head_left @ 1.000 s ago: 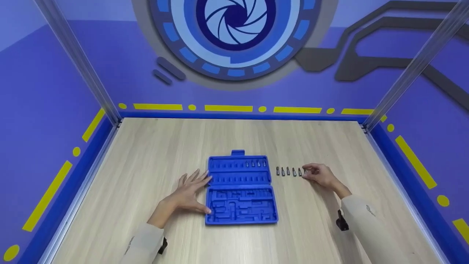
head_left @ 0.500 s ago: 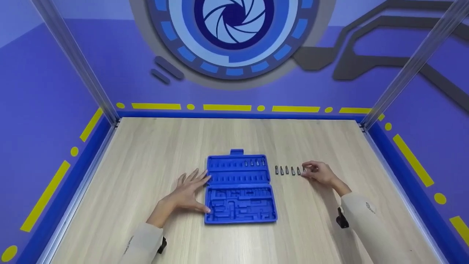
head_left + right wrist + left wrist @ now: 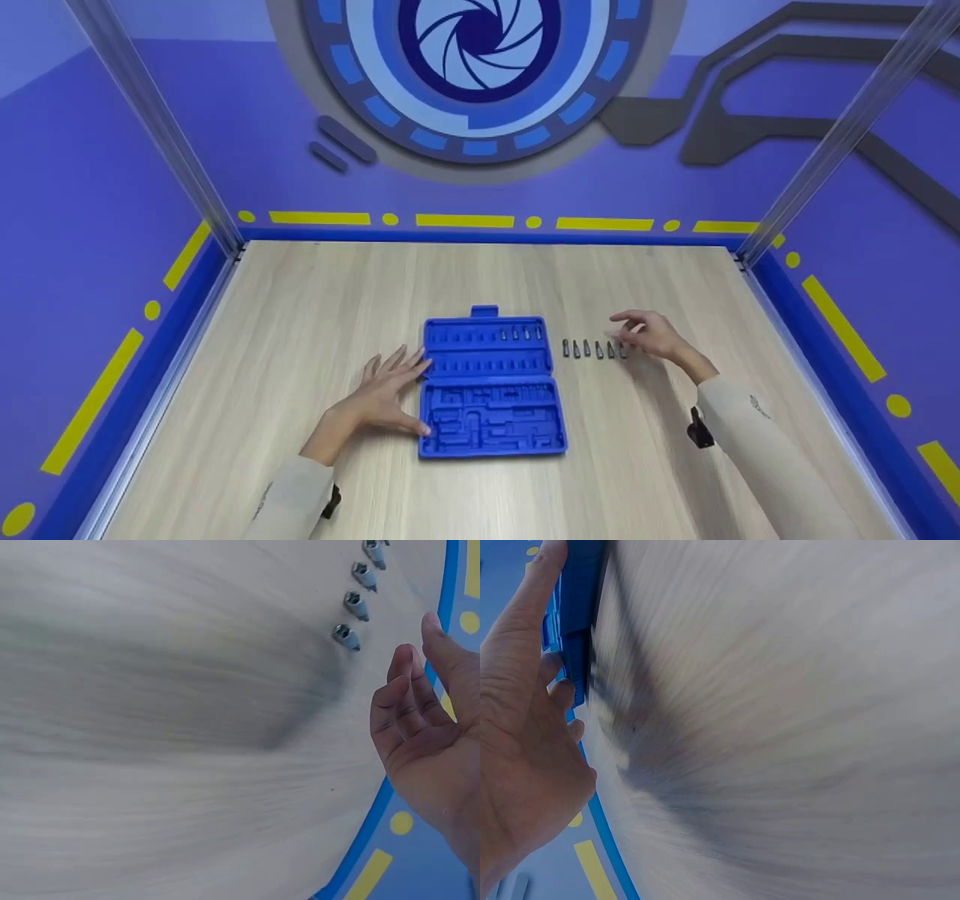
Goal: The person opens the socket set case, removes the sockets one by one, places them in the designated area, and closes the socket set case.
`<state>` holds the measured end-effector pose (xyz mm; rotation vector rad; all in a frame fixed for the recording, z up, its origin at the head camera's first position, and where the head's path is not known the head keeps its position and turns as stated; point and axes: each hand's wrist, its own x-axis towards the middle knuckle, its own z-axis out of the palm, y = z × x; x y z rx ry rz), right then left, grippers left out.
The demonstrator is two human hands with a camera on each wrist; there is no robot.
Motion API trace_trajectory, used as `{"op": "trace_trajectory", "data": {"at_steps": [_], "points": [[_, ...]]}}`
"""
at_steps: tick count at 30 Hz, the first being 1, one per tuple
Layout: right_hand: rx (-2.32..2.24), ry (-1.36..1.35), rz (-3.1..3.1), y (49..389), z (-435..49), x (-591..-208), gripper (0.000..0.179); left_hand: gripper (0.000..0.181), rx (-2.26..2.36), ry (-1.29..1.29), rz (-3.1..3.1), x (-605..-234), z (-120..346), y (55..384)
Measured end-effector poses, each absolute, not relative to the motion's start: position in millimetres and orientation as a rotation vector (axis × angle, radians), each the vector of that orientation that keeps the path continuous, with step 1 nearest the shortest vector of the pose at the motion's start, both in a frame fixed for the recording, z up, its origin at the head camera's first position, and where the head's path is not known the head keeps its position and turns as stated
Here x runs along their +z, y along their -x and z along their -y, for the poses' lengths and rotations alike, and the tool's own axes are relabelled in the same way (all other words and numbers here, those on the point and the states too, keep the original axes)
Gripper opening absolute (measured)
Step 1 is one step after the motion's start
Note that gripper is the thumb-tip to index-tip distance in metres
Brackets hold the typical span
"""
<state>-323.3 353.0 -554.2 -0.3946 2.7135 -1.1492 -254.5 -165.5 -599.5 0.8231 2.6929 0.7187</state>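
Currently, the left hand (image 3: 379,396), spread, touches the case (image 3: 491,453) at nine o'clock; the right hand (image 3: 654,335), loosely bent, pinching nothing, hovers at the three o'clock end of the bits (image 3: 587,348), at the case's two o'clock. Best move smoothly, nudging none.

1. My head camera faces forward and down over the tabletop (image 3: 337,300).
2. Close along my left hand (image 3: 529,742), that wrist's view shares the blue case (image 3: 582,592) with it (edge-on here).
3. Close along my right hand (image 3: 435,754), the other shares the metal bits (image 3: 358,607).
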Motion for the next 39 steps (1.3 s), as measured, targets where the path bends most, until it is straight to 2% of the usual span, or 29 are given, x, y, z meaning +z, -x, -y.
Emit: {"op": "trace_trajectory", "data": {"at_steps": [8, 19, 29, 39], "points": [[-1.259, 0.606, -2.597, 331.6, -316.1, -546.4, 0.036, 0.124, 0.719, -0.837, -2.710, -599.8, 165.5, 254.0], [-1.258, 0.671, -2.524, 339.4, -257.5, -550.3, 0.037, 0.124, 0.724, -0.849, -2.704, -601.3, 165.6, 252.6], [-1.287, 0.608, -2.464, 349.3, -204.4, -566.2, 0.040, 0.123, 0.760, -0.839, -2.692, -600.8, 165.0, 254.5], [-1.199, 0.490, -2.561, 357.1, -181.3, -586.2, 0.033, 0.124, 0.746, -0.837, -2.701, -600.9, 167.2, 254.0]]}}
